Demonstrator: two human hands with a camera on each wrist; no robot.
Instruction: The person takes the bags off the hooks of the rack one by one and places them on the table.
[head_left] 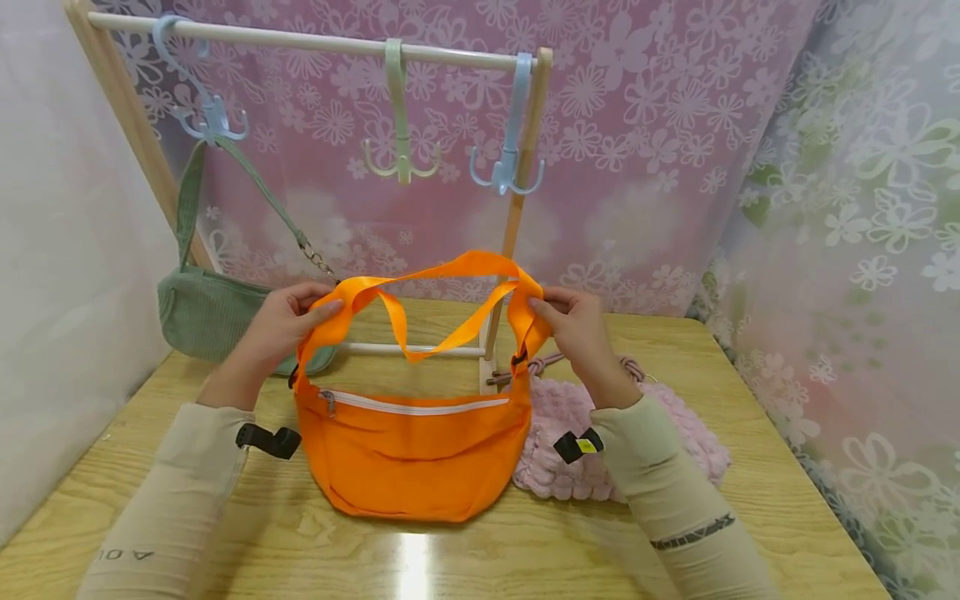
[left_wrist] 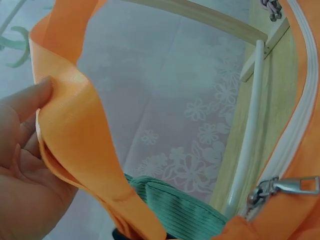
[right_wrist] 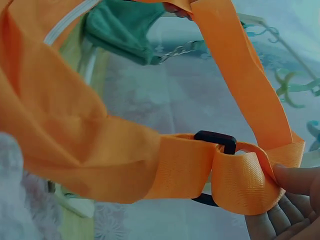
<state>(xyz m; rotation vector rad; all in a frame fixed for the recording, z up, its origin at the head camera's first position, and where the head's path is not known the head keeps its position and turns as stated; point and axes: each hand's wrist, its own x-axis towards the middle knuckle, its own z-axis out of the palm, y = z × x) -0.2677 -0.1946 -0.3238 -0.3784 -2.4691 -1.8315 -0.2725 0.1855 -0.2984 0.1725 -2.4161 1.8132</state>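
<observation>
An orange shoulder bag [head_left: 412,462] with a white zipper hangs upright from its wide orange strap [head_left: 472,265], in front of the rack. My left hand [head_left: 288,321] pinches the strap's left side between thumb and fingers; the left wrist view shows the thumb on the webbing [left_wrist: 75,120]. On the other side my right hand [head_left: 576,329] pinches the strap just above a black buckle [right_wrist: 215,140]. Between the hands the strap arches up, and a second loop of it sags below. Whether the bag's bottom touches the table cannot be told.
A wooden rack with a white rail [head_left: 300,37] carries blue hooks [head_left: 213,121], [head_left: 506,162] and a green hook [head_left: 402,158]. From the left hook hangs a green corduroy bag [head_left: 210,312]. A pink puffy bag [head_left: 682,425] lies on the wooden table [head_left: 757,500], partly behind my right arm.
</observation>
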